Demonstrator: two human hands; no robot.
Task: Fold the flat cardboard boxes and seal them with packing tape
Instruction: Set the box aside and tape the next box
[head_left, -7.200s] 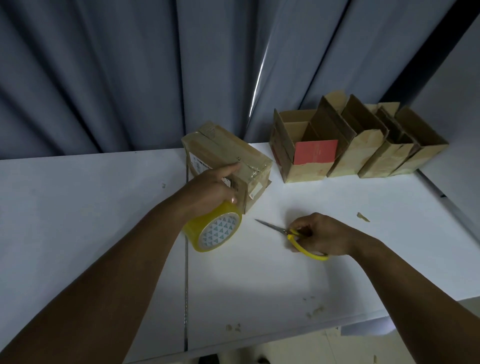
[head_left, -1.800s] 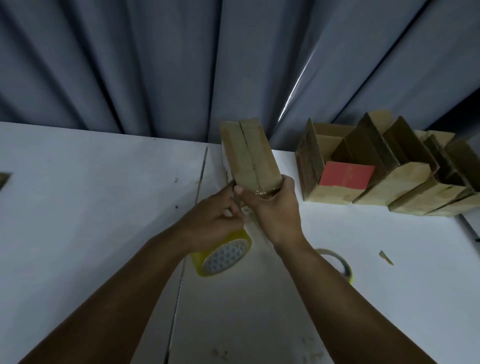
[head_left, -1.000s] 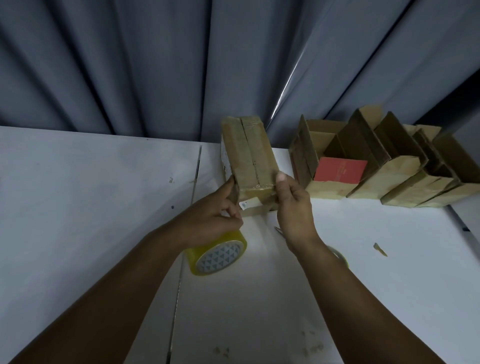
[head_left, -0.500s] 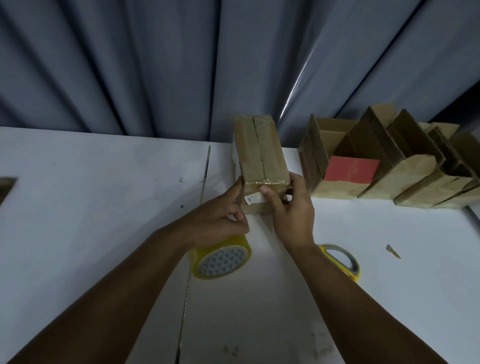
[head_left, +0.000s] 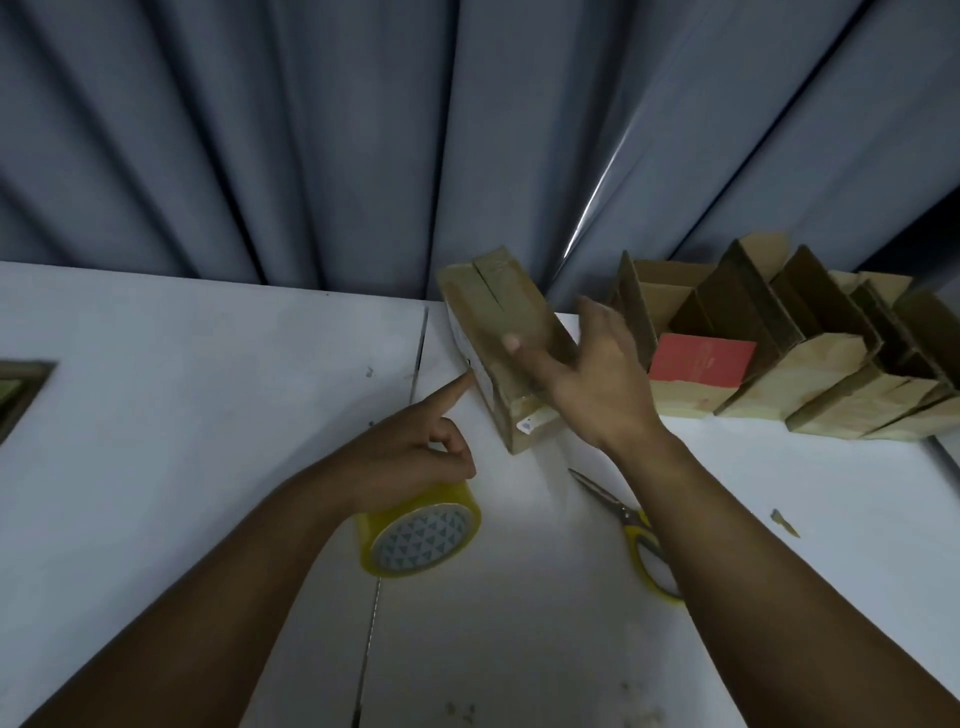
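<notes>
closed box (head_left: 501, 322): brown cardboard, matt, slightly rough; glossy clear tape sheen at its near end, small white paper sticker (head_left: 526, 426) there. tape roll (head_left: 421, 530): glossy translucent yellow film, printed triangle pattern on the face. scissors (head_left: 621, 506): bare metal blades, smooth yellow plastic handles. desk (head_left: 182, 389): white, smooth, matt, scuffed specks near front edge. open boxes (head_left: 821, 374) at back right edge: same matt cardboard, one with a matt red panel (head_left: 701, 358). curtain (head_left: 260, 130): grey-blue cloth, faint sheen.

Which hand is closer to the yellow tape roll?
Left. The left hand holds the tape roll from above; the right hand lies flat on the closed box, farther back and right.
</notes>
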